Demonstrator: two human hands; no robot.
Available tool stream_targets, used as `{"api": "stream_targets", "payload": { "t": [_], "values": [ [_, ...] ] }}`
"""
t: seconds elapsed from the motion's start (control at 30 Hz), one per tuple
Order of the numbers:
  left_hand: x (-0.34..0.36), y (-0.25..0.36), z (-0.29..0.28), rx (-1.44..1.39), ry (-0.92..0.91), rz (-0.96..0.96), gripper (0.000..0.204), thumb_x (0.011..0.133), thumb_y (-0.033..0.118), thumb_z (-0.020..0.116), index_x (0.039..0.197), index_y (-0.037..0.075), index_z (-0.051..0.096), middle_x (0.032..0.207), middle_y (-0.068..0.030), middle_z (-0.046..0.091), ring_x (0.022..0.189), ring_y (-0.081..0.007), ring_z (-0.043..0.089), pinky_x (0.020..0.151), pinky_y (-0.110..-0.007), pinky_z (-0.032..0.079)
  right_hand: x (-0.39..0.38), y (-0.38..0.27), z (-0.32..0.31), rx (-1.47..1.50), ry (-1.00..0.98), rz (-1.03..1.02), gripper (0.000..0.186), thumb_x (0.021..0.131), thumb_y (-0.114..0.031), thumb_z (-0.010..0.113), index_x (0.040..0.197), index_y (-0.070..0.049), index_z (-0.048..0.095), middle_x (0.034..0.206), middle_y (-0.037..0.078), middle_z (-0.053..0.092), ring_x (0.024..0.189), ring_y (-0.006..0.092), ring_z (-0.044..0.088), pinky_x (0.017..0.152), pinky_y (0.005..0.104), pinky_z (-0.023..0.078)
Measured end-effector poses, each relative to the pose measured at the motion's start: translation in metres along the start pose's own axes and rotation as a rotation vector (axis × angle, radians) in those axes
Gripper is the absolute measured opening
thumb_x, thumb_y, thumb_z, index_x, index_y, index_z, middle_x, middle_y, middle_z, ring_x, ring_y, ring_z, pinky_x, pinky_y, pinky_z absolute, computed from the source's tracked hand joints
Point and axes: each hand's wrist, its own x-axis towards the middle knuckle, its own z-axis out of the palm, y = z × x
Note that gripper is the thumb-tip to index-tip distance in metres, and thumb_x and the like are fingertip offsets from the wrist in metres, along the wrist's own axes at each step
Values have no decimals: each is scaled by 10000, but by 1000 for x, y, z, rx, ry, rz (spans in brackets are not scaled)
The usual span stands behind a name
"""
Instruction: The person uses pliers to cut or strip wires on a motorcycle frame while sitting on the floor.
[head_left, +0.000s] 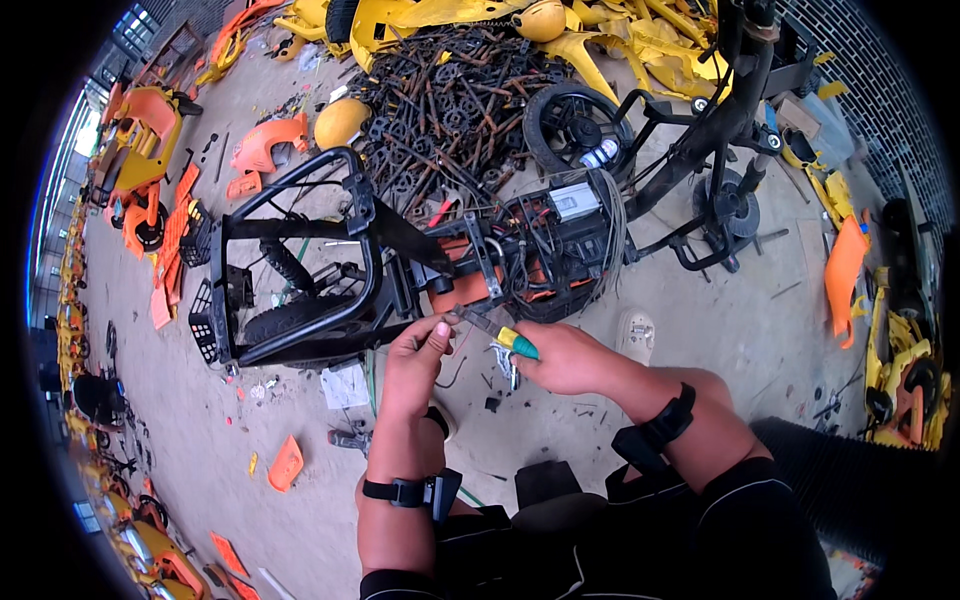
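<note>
My right hand [560, 358] is closed round a hand tool with a yellow-and-green handle [517, 342]. Its flat grey metal end [478, 320] points toward my left hand; its exact kind is unclear. The fingers of my left hand [420, 350] are pinched together at the tool's tip, on something thin and dark, too small to name. Both hands are just in front of a black vehicle frame [375, 245], which lies across the floor. In its middle sit bundled cables [600, 250], a silver box [573, 201] and an orange panel [460, 290].
Behind the frame is a heap of rusty metal parts [450, 110], with yellow body panels [600, 60] around it. A black wheel [575, 130] stands beside the heap. Orange pieces [286, 464] and a power tool [348, 439] lie on the floor at left.
</note>
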Motion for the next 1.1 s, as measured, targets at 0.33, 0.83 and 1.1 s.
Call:
{"api": "stream_targets", "payload": {
  "t": [0.33, 0.83, 1.1],
  "values": [
    [-43, -19, -12, -100, -43, 169, 301, 1032, 173, 608, 1284, 8, 618, 994, -50, 652, 779, -78, 574, 544, -169, 361, -24, 7, 39, -20, -23, -49, 272, 889, -57, 571, 1143, 27, 521, 1068, 277, 652, 999, 470, 634, 825, 534, 499],
    [-65, -40, 0, 79, -17, 206, 177, 1000, 142, 660, 1122, 15, 679, 1120, -51, 700, 981, -119, 617, 874, -261, 472, -41, -7, 50, 132, -89, 149, 540, 843, -9, 564, 1377, -26, 486, 1148, 259, 663, 1043, 424, 661, 838, 470, 531],
    [-69, -40, 5, 119, -204, 98, 153, 995, 107, 657, 1094, -6, 688, 1080, -62, 715, 1026, -148, 638, 966, -288, 471, -45, -5, 47, 167, -102, 155, 538, 836, -5, 557, 1369, -8, 486, 1146, 272, 662, 1047, 428, 659, 842, 463, 532]
  ]
}}
